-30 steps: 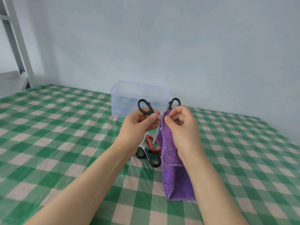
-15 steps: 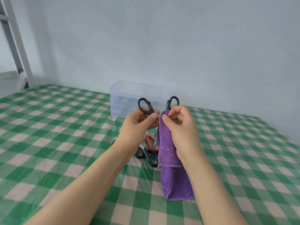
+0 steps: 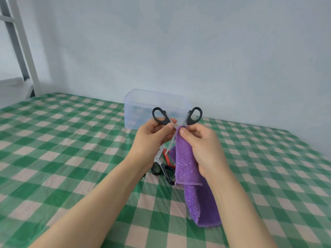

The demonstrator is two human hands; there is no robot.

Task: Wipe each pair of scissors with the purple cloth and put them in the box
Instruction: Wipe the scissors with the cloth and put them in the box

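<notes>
above the green checked table (image 3: 71, 140), just in front of the clear box (image 3: 143, 102), the held scissors (image 3: 165, 120) stand nearly upright: black handles on top, spread in a v, long axis close to vertical, a bare blade tip pointing down and a little left. the left hand (image 3: 152, 140) grips the left handle, thumb laid across it. the right hand (image 3: 202, 145) pinches the top of the purple cloth (image 3: 186, 165) against the scissors near the pivot; the cloth hangs down below that wrist. under the hands, black-handled scissors (image 3: 165, 171) and red-handled scissors (image 3: 167, 158) lie on the table, partly hidden by the cloth.
</notes>
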